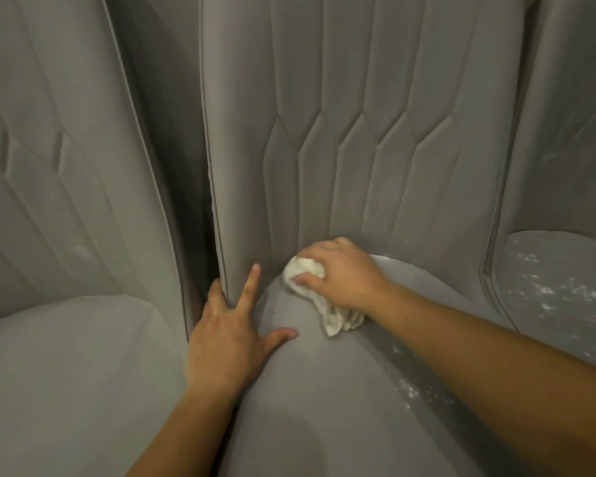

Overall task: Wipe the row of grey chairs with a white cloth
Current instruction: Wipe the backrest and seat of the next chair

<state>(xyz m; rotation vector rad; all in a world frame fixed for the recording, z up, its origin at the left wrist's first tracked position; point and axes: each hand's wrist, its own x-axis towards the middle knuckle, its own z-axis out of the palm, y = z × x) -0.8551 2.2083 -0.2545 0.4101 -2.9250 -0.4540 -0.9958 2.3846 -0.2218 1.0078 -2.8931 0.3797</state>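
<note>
You faced 3 grey chairs set side by side. The middle chair [358,115] filled most of the view, with the left chair [66,166] and the right chair [565,149] close on either side, each with a stitched, panelled back. A narrow dark gap [205,235] ran between the left chair and the middle one. Your left hand [227,339] lay at the rear left corner of the middle chair's seat. Its outer fingers curled round the piped edge of the backrest and into that gap, gripping it, while the index finger pointed straight up against the back and the thumb rested flat on the seat. Your right hand [341,273] was at the crease where the middle seat met its back, with fingers and thumb curled tight round the white cloth [339,318], which was bunched into a wad (a loose tail of it trailed out under the wrist onto the seat). The cloth touched the seat just to the right of your left hand. White specks [565,297] lay scattered over the right chair's seat, with a few more on the right part of the middle seat, beside your right forearm.
</note>
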